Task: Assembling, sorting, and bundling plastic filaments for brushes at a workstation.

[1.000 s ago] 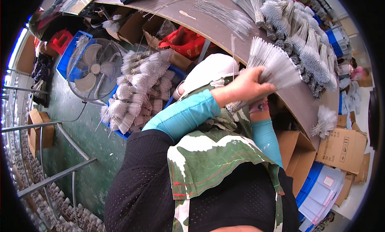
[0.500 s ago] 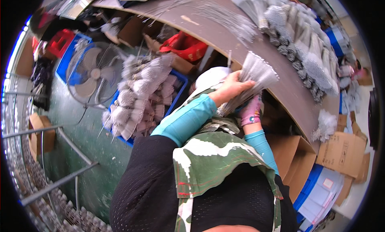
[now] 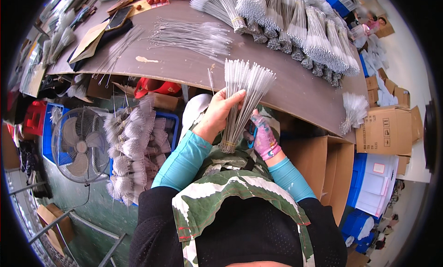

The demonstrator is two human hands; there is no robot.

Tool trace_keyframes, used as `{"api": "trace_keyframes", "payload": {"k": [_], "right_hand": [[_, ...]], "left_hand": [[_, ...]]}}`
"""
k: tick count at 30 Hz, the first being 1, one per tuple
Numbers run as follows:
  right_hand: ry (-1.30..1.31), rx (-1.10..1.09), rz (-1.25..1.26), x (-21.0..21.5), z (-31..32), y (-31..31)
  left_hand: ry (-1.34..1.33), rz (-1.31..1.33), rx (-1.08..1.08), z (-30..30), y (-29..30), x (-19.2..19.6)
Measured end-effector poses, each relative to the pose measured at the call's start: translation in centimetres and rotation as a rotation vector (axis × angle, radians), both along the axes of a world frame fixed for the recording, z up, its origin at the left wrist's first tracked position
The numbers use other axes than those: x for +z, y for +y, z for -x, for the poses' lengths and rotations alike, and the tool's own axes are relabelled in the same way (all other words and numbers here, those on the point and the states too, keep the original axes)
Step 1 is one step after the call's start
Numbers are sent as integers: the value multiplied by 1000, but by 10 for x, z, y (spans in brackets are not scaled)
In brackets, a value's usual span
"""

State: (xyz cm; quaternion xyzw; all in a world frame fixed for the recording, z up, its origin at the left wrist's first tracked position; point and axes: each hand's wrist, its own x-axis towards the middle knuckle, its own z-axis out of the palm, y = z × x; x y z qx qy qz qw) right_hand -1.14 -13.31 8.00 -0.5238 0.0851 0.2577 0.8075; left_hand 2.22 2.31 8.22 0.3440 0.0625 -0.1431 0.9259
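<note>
We note a closed brown cardboard carton (image 3: 386, 130) at the right, beyond the table's end, with small dark printed marks on its side. Smaller brown cartons (image 3: 385, 89) are stacked just behind it. Below it stands a blue plastic crate (image 3: 357, 186) holding flat white packages, one bearing a small white label with a red border (image 3: 379, 168). An open brown cardboard box (image 3: 330, 168) sits just beside the crate, under the table edge. A flattened brown cardboard box (image 3: 53, 223) lies on the green floor at lower left. On the tabletop, upper left, we record a dark rectangular phone screen (image 3: 118, 18) and a tan paper envelope (image 3: 92, 36).
</note>
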Motion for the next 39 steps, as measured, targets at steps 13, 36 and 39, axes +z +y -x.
{"api": "trace_keyframes", "payload": {"k": [13,36,39], "right_hand": [[-331,372,192,50,-51,-37],[608,35,-785,10,-132,-50],[585,-4,-885,16,-118,-39]], "left_hand": [[18,-74,-260,-55,-4,40],[637,161,-787,-148,-35,90],[493,-185,-818,-148,-36,116]]}}
